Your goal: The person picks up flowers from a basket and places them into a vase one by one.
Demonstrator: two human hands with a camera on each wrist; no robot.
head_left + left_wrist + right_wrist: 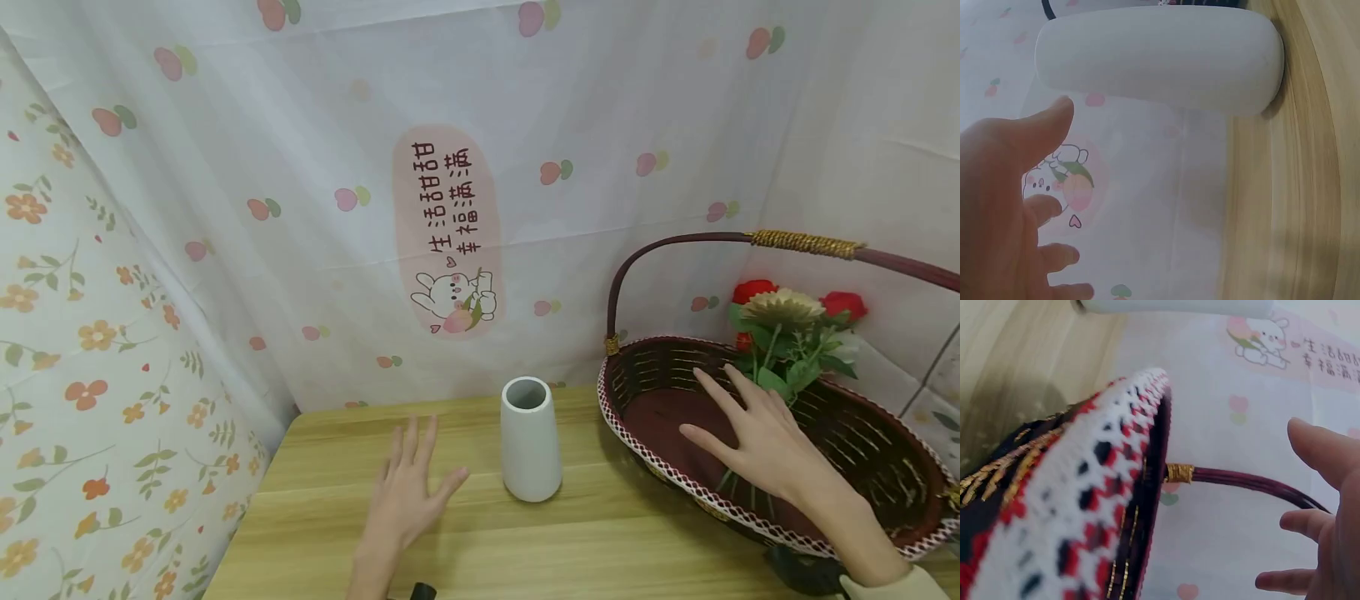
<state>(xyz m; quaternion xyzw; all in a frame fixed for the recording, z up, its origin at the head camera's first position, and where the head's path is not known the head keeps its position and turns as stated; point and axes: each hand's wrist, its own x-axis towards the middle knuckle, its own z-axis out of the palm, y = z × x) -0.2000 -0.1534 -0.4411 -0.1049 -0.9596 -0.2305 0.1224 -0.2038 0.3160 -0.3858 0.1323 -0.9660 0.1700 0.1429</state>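
Observation:
A white tapered vase [531, 446] stands upright on the wooden table, its round mouth facing up. To its left is my left hand [405, 492], fingers spread and holding nothing; the thumb points toward the vase. In the left wrist view the vase [1160, 59] lies across the top, apart from the thumb. Over the dark woven basket [660, 412] hovers my right hand [768, 442], also spread, with nothing in it. Artificial flowers [783, 321], red and cream with green leaves, lean in the basket just behind that hand, which partly hides their stems.
A tall brown handle [678, 239] with gold wrapping [806, 243] arches over the basket. White-and-red braid [1094, 481] trims its rim. Behind the table [322, 467] hangs a printed white curtain [315, 125], and a floral cloth [97, 375] hangs at the left.

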